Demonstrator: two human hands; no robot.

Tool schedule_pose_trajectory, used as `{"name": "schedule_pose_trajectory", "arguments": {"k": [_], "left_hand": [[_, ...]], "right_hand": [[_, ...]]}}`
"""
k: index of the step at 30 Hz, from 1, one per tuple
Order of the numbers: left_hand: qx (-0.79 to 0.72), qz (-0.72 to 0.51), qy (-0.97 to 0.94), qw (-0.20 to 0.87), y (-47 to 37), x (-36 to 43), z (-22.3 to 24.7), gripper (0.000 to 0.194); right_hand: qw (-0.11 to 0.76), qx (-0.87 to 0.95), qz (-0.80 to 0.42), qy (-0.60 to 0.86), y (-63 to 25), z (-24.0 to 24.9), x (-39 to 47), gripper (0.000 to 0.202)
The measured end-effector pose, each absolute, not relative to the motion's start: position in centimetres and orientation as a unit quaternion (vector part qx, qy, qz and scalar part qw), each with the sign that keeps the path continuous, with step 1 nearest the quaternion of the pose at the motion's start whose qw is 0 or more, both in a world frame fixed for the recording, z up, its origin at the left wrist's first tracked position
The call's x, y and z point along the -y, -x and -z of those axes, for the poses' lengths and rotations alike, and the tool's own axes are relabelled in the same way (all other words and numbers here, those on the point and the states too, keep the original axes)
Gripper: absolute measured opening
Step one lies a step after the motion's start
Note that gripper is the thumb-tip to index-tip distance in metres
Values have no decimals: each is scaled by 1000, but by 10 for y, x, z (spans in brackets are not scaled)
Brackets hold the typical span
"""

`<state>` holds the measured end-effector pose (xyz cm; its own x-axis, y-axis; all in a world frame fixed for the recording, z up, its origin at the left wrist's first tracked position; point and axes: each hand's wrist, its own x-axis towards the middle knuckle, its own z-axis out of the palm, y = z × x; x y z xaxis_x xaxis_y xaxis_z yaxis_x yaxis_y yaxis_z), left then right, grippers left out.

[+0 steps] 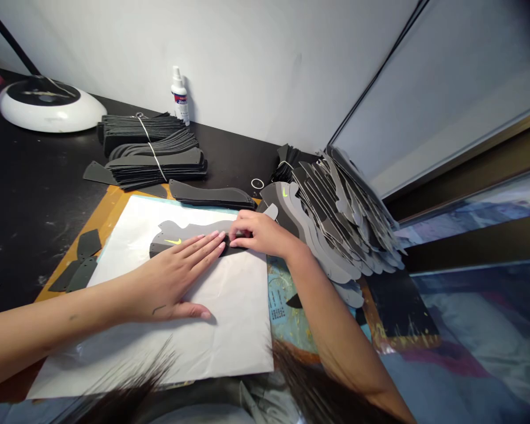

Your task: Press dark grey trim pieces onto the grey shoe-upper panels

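A grey and black cut piece with a yellow-green swoosh (163, 237) lies flat on a white paper sheet (234, 330). My left hand (176, 274) rests flat across it, fingers stretched out and thumb apart. At the right part of the piece is my right hand (258, 234), its fingers curled and thumb and fingertips close together over the dark edge. What lies between those fingertips is too small to make out. Just behind the paper sits a short stack of dark curved strips (212, 194).
Banded dark strips (159, 159) stand at the back left, near a white spray bottle (179, 97) and a white lamp base (53, 112). Grey pieces (335, 218) are piled at the right. Loose dark pieces (82, 268) lie left of the paper.
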<state>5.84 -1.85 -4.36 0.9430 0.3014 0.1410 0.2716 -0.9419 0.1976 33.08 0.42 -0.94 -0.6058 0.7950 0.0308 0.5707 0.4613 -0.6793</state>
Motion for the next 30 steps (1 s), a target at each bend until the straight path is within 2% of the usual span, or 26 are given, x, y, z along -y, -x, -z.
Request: {"name": "schedule_pose_trajectory", "arguments": {"k": [4, 11, 18, 30], "left_hand": [[-151, -79, -982, 79, -57, 19, 46, 109], [-154, -70, -981, 92, -59, 19, 41, 108], [-153, -66, -982, 91, -59, 19, 40, 108], [-159, -67, -978, 118, -61, 19, 35, 103]], "right_hand": [[207, 819, -352, 403, -336, 16, -7, 20], [166, 812, -374, 417, -332, 10, -7, 15], [141, 821, -362, 418, -331, 7, -5, 25], [167, 829, -310, 434, -320, 10, -2, 33]]}}
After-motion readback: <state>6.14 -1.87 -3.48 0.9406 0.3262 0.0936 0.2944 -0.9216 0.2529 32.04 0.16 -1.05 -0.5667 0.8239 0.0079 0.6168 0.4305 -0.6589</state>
